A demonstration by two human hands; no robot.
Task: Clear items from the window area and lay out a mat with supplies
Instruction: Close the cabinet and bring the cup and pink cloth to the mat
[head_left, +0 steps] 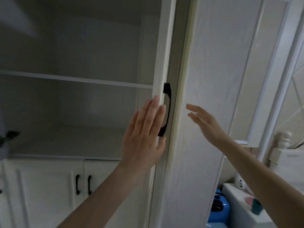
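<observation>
A tall white cabinet door (162,63) stands edge-on in the middle, with a black handle (167,111) on it. My left hand (144,134) lies flat with straight fingers against the door's edge, right beside the handle. My right hand (205,124) is held out with straight fingers just in front of the white panel (205,63) to the right of the handle; I cannot tell if it touches. Neither hand holds anything. Behind the door, bare white shelves (74,79) show inside the cabinet.
Two lower cabinet doors with black handles (83,185) sit below the shelves. At the lower right a blue container (218,206) stands on the floor beside a white ledge (238,199) with a teal cup (256,207) and a white bottle (240,181).
</observation>
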